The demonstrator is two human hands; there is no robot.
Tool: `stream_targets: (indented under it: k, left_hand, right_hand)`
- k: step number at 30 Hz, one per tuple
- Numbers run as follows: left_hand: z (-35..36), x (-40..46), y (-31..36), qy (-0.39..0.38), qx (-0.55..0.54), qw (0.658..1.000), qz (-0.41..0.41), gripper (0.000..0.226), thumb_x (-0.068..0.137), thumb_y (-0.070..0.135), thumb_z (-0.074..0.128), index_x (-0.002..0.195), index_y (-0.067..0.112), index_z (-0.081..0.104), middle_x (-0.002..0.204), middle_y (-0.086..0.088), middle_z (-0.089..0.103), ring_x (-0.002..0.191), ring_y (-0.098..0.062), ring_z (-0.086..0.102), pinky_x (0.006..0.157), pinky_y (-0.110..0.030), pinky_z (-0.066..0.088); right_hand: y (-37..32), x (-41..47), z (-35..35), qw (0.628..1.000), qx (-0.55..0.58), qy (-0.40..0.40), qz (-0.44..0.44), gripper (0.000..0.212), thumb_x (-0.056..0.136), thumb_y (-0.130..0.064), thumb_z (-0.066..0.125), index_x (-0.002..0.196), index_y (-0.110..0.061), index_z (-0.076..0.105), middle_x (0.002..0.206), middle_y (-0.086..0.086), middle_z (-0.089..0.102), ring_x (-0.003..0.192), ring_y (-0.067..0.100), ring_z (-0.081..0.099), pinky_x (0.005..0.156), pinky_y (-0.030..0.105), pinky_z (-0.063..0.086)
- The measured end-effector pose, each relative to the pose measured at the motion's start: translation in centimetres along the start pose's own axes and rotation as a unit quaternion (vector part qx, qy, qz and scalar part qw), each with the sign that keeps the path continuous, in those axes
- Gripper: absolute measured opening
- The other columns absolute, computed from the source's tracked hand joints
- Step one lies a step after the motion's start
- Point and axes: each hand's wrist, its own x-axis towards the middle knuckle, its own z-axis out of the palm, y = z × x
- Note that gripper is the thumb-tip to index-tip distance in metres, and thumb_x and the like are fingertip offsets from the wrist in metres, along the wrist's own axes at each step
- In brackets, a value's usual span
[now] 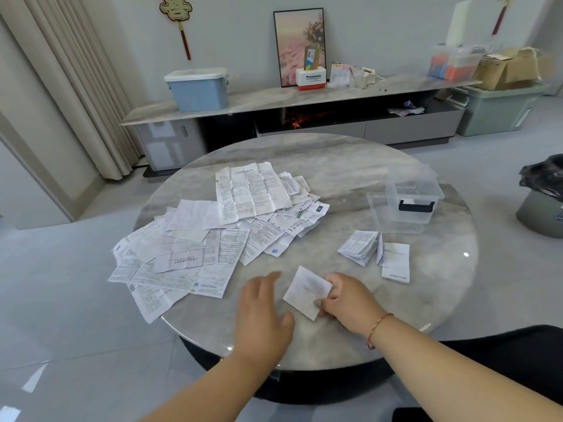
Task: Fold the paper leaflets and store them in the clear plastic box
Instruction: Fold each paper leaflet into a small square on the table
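A small folded leaflet [306,291] lies near the front edge of the round marble table [350,175]. My right hand [347,298] pinches its right corner. My left hand [262,312] hovers just left of it, fingers straight and relaxed, holding nothing. A big heap of unfolded leaflets [213,233] covers the table's left half. Two folded leaflets [376,254] lie at the right, in front of the clear plastic box [409,197], which stands open with its lid [384,219] beside and under it.
Behind the table runs a low TV cabinet [289,99] with a blue bin [198,88], a framed picture and boxes. A bin with a black bag [542,196] stands on the floor at the right. The floor is glossy grey tile.
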Motion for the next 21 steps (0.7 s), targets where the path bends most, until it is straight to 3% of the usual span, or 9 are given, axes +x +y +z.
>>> stream_targets:
  k: [2,4,6,8,10,13,16,18,21]
  left_hand:
    - [0.2,-0.6,-0.2,-0.036,0.060,0.989,0.132,0.057,0.062,0.020,0.056,0.119,0.021,0.054,0.121,0.001,0.052,0.112,-0.015,0.043,0.096,-0.022,0.035]
    - [0.5,-0.6,-0.5,-0.077,0.076,0.979,0.171,0.055,0.060,0.020,0.053,0.115,0.020,0.057,0.124,0.001,0.056,0.114,-0.016,0.046,0.096,-0.027,0.039]
    - [0.8,-0.2,-0.7,-0.080,0.066,0.980,0.171,0.047,0.063,0.016,0.049,0.108,0.021,0.061,0.112,0.003,0.064,0.104,-0.015,0.055,0.093,-0.025,0.042]
    - [1.2,0.1,-1.0,-0.072,0.080,0.978,0.179,0.035,0.065,0.012,0.050,0.095,0.024,0.064,0.087,0.008,0.068,0.080,-0.014,0.062,0.075,-0.022,0.048]
    - [1.4,0.2,-1.0,-0.068,0.100,0.977,0.174,0.022,0.066,0.015,0.053,0.080,0.025,0.067,0.068,0.012,0.065,0.061,-0.013,0.060,0.057,-0.019,0.044]
    - [1.8,0.2,-0.7,-0.063,0.099,0.982,0.146,0.014,0.058,0.012,0.066,0.068,0.022,0.066,0.061,0.011,0.062,0.054,-0.013,0.056,0.052,-0.016,0.035]
    - [1.9,-0.1,-0.4,-0.075,0.044,0.993,0.085,0.017,0.071,0.013,0.068,0.087,0.019,0.069,0.081,0.007,0.067,0.069,-0.015,0.062,0.063,-0.016,0.043]
    - [1.6,0.4,-0.2,-0.093,-0.004,0.996,0.010,0.021,0.084,0.013,0.064,0.104,0.016,0.065,0.098,0.007,0.061,0.082,-0.010,0.058,0.072,-0.009,0.041]
    - [1.4,1.0,-0.6,-0.059,-0.052,0.996,-0.039,0.028,0.084,0.009,0.063,0.110,0.018,0.059,0.103,0.010,0.052,0.083,-0.002,0.052,0.073,-0.004,0.038]
  right_hand:
    - [-0.1,0.1,0.3,0.999,0.041,-0.001,0.024,0.036,0.077,-0.011,0.071,0.103,-0.026,0.052,0.084,-0.003,0.069,0.072,0.008,0.067,0.074,0.028,0.054]
    - [-0.2,0.3,0.2,0.997,0.061,-0.031,0.039,0.052,0.077,-0.010,0.072,0.122,-0.019,0.047,0.084,-0.001,0.066,0.070,0.008,0.065,0.066,0.022,0.051]
    - [-0.3,0.7,0.0,0.991,0.084,-0.080,0.059,0.063,0.078,-0.011,0.072,0.132,-0.016,0.039,0.080,0.001,0.065,0.061,0.006,0.061,0.056,0.018,0.044]
    - [-0.3,0.8,-0.1,0.991,0.070,-0.093,0.063,0.066,0.079,-0.013,0.071,0.135,-0.015,0.036,0.077,0.000,0.063,0.055,0.003,0.057,0.054,0.016,0.039]
    - [-0.3,0.4,-0.2,0.999,-0.002,-0.024,0.025,0.062,0.077,-0.023,0.072,0.130,-0.019,0.041,0.082,-0.004,0.059,0.064,0.002,0.053,0.061,0.018,0.039]
    - [-0.8,-0.9,-0.7,0.992,-0.054,0.024,-0.112,0.053,0.064,-0.042,0.072,0.111,-0.026,0.052,0.093,-0.015,0.051,0.078,-0.001,0.048,0.072,0.014,0.039]
    - [-0.3,-1.2,-0.3,0.984,-0.094,-0.033,-0.149,0.039,0.062,-0.041,0.068,0.099,-0.029,0.059,0.090,-0.016,0.058,0.082,-0.001,0.052,0.073,0.012,0.041]
    - [0.4,-0.6,0.1,0.989,-0.086,0.008,-0.124,0.020,0.072,-0.025,0.070,0.086,-0.033,0.059,0.084,-0.012,0.063,0.078,0.003,0.057,0.070,0.014,0.042]
    - [0.6,0.3,0.5,0.992,-0.080,0.058,-0.078,0.025,0.080,-0.022,0.069,0.071,-0.035,0.049,0.070,-0.012,0.057,0.069,0.007,0.055,0.063,0.013,0.039]
